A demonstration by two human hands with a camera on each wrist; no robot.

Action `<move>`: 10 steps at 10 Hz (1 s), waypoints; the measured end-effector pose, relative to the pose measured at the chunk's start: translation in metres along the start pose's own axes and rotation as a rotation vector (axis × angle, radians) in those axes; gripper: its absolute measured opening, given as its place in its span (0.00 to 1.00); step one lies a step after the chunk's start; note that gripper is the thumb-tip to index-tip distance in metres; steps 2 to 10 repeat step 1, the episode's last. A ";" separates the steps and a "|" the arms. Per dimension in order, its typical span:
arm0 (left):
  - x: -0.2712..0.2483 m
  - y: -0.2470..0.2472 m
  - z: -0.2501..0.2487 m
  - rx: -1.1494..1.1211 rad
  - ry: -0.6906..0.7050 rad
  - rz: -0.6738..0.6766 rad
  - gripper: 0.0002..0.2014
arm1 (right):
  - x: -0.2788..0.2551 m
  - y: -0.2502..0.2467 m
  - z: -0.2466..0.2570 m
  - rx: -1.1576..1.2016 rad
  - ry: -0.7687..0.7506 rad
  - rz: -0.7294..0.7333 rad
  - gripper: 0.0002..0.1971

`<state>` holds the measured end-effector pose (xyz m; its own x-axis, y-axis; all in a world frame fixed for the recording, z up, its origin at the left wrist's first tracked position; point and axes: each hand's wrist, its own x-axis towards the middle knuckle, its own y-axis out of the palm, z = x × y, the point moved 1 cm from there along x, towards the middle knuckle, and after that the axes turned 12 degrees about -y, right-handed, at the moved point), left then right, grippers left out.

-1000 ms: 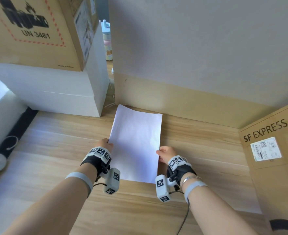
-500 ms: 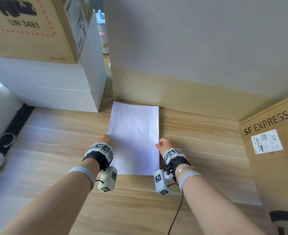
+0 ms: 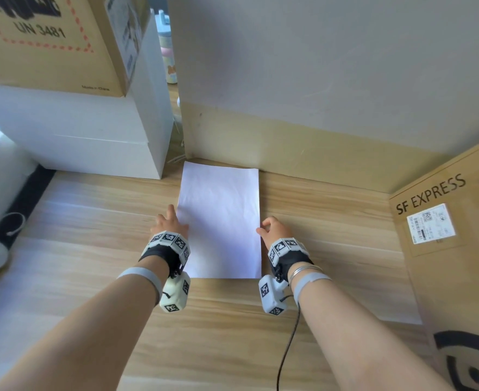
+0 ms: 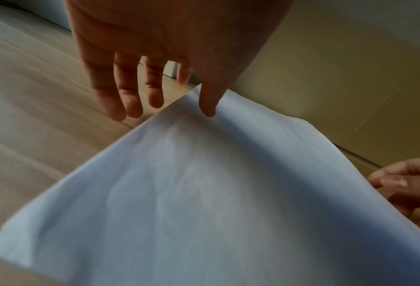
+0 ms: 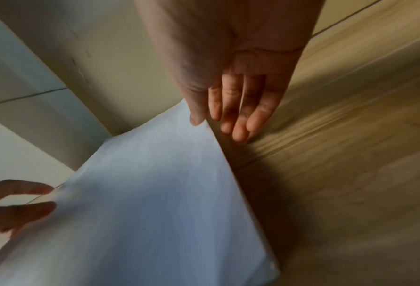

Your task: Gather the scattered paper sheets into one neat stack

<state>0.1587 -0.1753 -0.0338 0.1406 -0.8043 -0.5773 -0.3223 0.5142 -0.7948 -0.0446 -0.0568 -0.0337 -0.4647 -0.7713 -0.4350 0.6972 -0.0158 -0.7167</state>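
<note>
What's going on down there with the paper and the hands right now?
Left hand open, thumb touching the paper stack at its left edge. Right hand open at the right edge. Stack squared, flat on the wooden table. Nothing in the way.

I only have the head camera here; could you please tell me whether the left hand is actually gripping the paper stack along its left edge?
Observer: No. In the left wrist view the left hand is spread with straight fingers, and only its thumb tip rests on top of the paper stack.
Operator: Thank you. Where are its other fingers?
Observer: They are off the sheet, above the bare table past the left edge.
Operator: Is the right hand doing the same?
Observer: Much the same. In the right wrist view the right hand has its thumb on the stack's right edge. Its fingers point down at the table beside the edge, not under the paper.
</note>
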 end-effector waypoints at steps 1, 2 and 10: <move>-0.013 -0.010 -0.002 0.085 0.070 -0.081 0.26 | -0.012 -0.011 0.002 -0.016 -0.039 -0.039 0.12; -0.013 -0.010 -0.002 0.085 0.070 -0.081 0.26 | -0.012 -0.011 0.002 -0.016 -0.039 -0.039 0.12; -0.013 -0.010 -0.002 0.085 0.070 -0.081 0.26 | -0.012 -0.011 0.002 -0.016 -0.039 -0.039 0.12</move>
